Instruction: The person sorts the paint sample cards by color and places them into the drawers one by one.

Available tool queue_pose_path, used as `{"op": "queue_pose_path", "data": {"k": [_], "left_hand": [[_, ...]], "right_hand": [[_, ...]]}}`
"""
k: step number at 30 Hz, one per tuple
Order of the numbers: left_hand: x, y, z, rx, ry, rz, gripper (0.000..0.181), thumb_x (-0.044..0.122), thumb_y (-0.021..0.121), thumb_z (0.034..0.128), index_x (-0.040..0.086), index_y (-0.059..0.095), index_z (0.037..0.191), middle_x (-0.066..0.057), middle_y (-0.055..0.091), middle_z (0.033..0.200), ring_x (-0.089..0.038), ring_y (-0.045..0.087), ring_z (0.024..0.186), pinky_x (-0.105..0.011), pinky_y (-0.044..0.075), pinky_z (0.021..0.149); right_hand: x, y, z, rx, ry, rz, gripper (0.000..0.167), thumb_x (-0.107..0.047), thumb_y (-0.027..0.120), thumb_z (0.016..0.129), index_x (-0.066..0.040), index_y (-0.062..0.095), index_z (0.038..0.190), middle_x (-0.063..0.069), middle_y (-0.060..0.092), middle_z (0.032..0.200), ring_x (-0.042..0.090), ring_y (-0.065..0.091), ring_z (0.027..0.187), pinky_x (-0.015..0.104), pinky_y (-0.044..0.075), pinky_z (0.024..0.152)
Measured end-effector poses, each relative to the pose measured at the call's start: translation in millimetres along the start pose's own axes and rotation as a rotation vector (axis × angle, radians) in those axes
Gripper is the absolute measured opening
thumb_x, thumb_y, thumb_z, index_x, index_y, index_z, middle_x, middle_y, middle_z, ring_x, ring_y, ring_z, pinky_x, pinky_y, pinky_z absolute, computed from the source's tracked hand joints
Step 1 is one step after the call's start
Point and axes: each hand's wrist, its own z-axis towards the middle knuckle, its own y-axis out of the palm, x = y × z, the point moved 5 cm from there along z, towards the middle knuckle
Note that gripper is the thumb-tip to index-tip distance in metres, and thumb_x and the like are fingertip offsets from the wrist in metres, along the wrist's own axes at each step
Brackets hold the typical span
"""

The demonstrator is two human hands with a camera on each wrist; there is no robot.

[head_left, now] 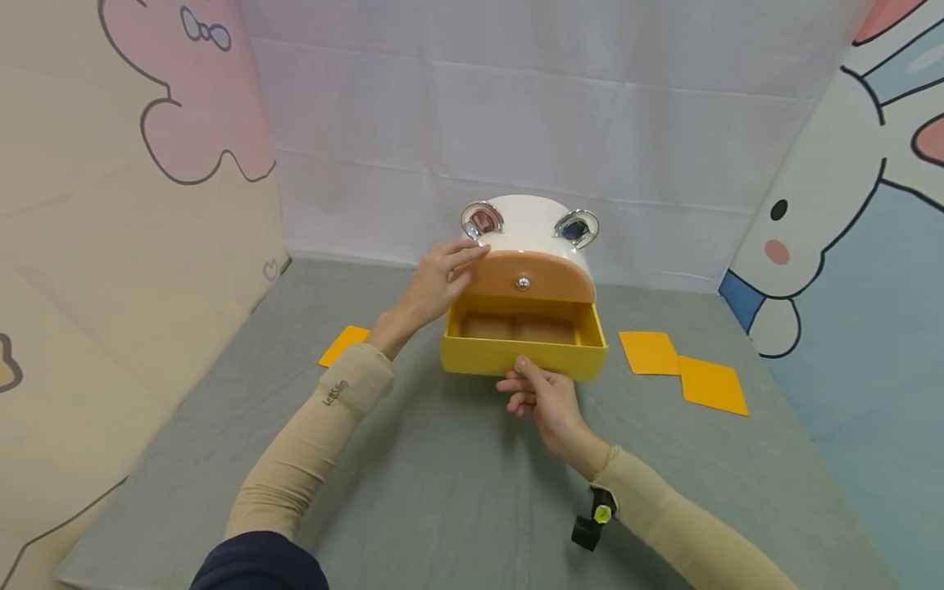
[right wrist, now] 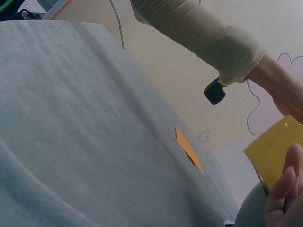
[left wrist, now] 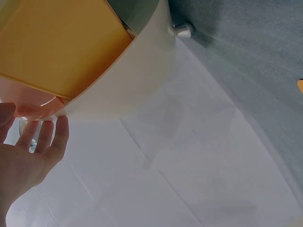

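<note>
A white cabinet with silver ear-like trims stands on the table. Its upper front is an orange panel with a silver knob. Below that, a yellow drawer is pulled out, its brown inside bare. My left hand rests its fingers on the cabinet's upper left edge, beside the orange panel; the left wrist view shows those fingertips at the rim. At the drawer's front middle, my right hand pinches with thumb and fingers; whatever lies under the thumb is hidden.
Two orange square cards lie to the right of the cabinet, edges meeting. Another orange card lies left, partly behind the left forearm. Grey cloth covers the table. A white curtain hangs behind, with printed cartoon panels at both sides.
</note>
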Motion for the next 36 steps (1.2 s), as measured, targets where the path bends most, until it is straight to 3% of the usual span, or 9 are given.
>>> {"op": "queue_pose_path", "data": {"k": [6,19,36], "left_hand": [[0.9,-0.2,0.4,0.002,0.003,0.001,0.036,0.001,0.057,0.0919,0.006,0.063,0.127,-0.013,0.061,0.130,-0.033,0.052,0.120,-0.046,0.039,0.106],[1.0,0.5,0.4,0.004,-0.006,0.003,0.037,0.001,0.057,0.0923,0.006,0.063,0.128,-0.014,0.060,0.131,-0.033,0.051,0.119,-0.047,0.041,0.104],[1.3,-0.5,-0.3,0.002,-0.025,0.002,0.038,0.001,0.057,0.0910,0.007,0.063,0.128,-0.012,0.060,0.131,-0.032,0.052,0.119,-0.046,0.042,0.102]], "right_hand": [[-2.1,-0.3,10.9,0.005,-0.009,0.011,0.047,-0.041,0.060,0.094,0.005,0.062,0.102,-0.002,0.074,0.073,0.010,0.059,0.052,0.022,0.047,0.052],[-7.4,-0.9,38.6,0.029,-0.041,0.027,0.044,-0.039,0.061,0.094,0.005,0.062,0.097,-0.001,0.073,0.070,0.010,0.060,0.050,0.021,0.046,0.049],[-14.7,-0.5,75.3,0.075,-0.067,0.070,0.033,-0.034,0.061,0.094,-0.003,0.063,0.083,-0.001,0.072,0.065,0.008,0.060,0.047,0.021,0.045,0.046]]}}
